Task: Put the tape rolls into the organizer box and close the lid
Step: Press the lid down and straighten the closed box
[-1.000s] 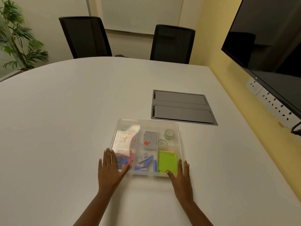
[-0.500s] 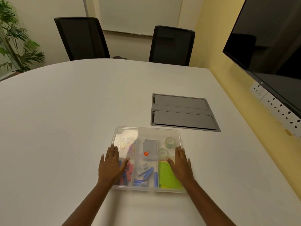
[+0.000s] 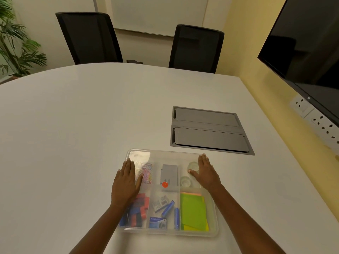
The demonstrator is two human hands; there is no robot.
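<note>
A clear plastic organizer box (image 3: 213,228) lies on the white table near me, its transparent lid (image 3: 165,154) down over the compartments. Two clear tape rolls (image 3: 185,181) sit inside, in the far right compartment; the farther one (image 3: 192,165) is partly behind my thumb. My left hand (image 3: 126,182) lies flat on the lid's left side, fingers spread. Flat on the lid's far right side rests my right hand (image 3: 205,174), fingertips at the far edge. Neither hand holds anything.
Inside the box are paper clips (image 3: 146,174), a grey stapler (image 3: 169,176), red and blue clips (image 3: 139,208), blue pens (image 3: 167,208) and green sticky notes (image 3: 193,209). A grey cable hatch (image 3: 209,131) is set in the table beyond. Two black chairs (image 3: 196,48) stand at the far edge, a screen (image 3: 308,43) on the right.
Both hands have slid away from me across the lid, from the near edge toward the far half. The view has dipped and moved closer to the box.
</note>
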